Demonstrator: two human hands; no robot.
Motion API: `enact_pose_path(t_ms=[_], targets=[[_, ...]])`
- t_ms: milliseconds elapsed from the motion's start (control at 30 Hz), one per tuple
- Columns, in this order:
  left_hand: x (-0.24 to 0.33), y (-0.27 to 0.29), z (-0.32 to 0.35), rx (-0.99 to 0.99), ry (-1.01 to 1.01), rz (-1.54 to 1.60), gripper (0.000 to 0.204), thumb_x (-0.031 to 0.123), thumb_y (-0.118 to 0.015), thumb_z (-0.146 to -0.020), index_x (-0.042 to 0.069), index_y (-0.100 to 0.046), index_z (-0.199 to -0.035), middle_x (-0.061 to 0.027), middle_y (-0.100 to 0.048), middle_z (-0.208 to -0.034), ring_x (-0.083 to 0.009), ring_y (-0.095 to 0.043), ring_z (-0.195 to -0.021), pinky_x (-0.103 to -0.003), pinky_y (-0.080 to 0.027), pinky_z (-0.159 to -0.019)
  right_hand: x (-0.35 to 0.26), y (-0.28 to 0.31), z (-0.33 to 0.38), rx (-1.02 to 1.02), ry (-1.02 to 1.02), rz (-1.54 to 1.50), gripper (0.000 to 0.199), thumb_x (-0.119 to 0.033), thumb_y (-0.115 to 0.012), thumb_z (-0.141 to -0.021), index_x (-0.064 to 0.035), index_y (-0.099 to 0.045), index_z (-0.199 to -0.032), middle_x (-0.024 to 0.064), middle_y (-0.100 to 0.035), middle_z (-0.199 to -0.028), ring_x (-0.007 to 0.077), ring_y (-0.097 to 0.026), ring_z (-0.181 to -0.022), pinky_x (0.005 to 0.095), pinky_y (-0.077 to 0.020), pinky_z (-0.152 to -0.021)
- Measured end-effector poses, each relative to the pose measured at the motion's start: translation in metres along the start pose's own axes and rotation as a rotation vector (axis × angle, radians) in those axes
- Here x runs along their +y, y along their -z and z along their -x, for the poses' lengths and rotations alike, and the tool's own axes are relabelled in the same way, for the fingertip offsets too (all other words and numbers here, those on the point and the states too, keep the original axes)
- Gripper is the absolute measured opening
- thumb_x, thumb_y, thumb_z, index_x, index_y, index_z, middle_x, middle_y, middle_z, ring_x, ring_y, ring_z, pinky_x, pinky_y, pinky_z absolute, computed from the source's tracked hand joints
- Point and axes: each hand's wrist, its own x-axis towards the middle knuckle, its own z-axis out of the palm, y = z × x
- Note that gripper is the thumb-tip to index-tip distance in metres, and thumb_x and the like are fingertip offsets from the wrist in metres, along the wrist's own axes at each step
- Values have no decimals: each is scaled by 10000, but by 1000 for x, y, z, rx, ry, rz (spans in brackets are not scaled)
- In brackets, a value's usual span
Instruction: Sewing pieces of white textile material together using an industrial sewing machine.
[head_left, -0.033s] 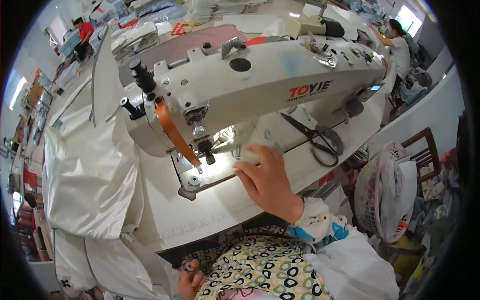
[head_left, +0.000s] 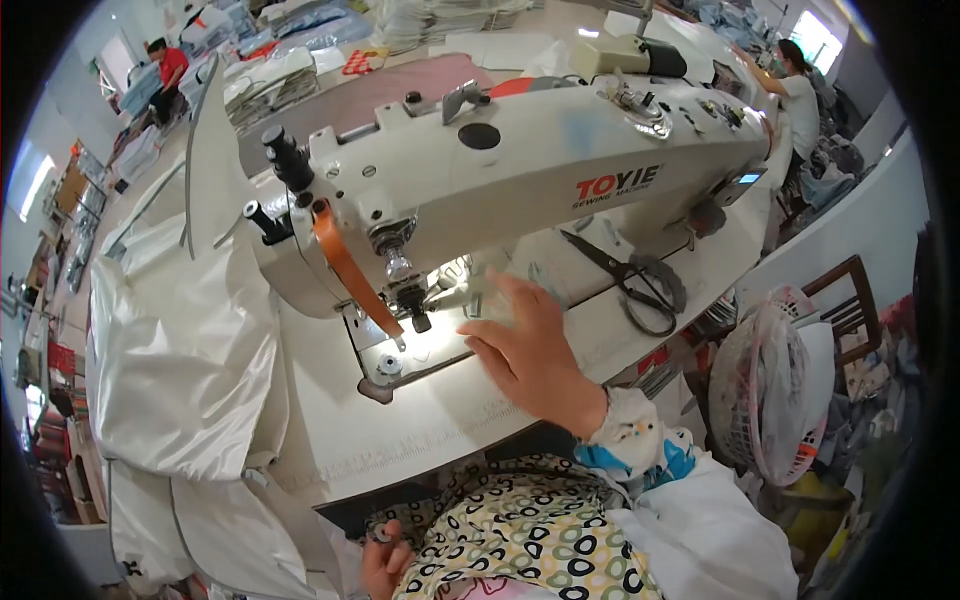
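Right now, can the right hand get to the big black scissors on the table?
Probably yes. The right hand rests open on the white table by the needle, and the black scissors lie flat just to its right under the sewing machine arm. Nothing sits between them.

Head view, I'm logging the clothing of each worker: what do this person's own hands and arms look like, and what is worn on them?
Both hands are bare: no gloves, and no rings or watch visible. The right hand comes out of a white sleeve cover with an elastic cuff, printed with small yellow and blue figures. Only part of the left hand shows at the lower edge, beside a cream garment patterned with black rings; its sleeve is out of view.
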Motion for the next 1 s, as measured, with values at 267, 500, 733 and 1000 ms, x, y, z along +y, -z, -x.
enact_pose_path(t_ms=[267,500,733,1000], targets=[[-7,38,-24,-159,157,400,337,528,-493,-1002,198,-532,-1058,68,-242,-518,-87,-247,-468,-266,-211,-434,9,15,-31,-89,-124,23,388,-236,-632,-926,-59,-593,-1270,121,-504,-1382,297,-427,-1339,525,-279,-1086],[-45,110,-11,-436,208,288,367,570,-491,-994,223,-607,-1007,50,-363,-671,-109,-327,-589,-289,-348,-541,-56,117,6,30,-123,120,262,-157,-643,-886,-70,-675,-1130,198,-484,-1387,415,-393,-1344,567,-277,-1102],[-49,134,-85,-739,261,748,328,462,-534,-1006,147,-607,-1062,0,-495,-781,-162,-465,-696,-312,-451,-655,-118,120,38,218,-51,-130,176,-133,-712,-799,-84,-695,-967,145,-597,-1196,400,-523,-1157,514,-367,-1015],[-23,126,-145,-853,467,986,318,438,-531,-1004,136,-610,-1066,-29,-508,-824,-183,-483,-733,-328,-457,-686,-147,118,23,335,27,80,124,-112,-724,-765,-82,-670,-872,72,-629,-1026,310,-584,-1000,466,-408,-914]])
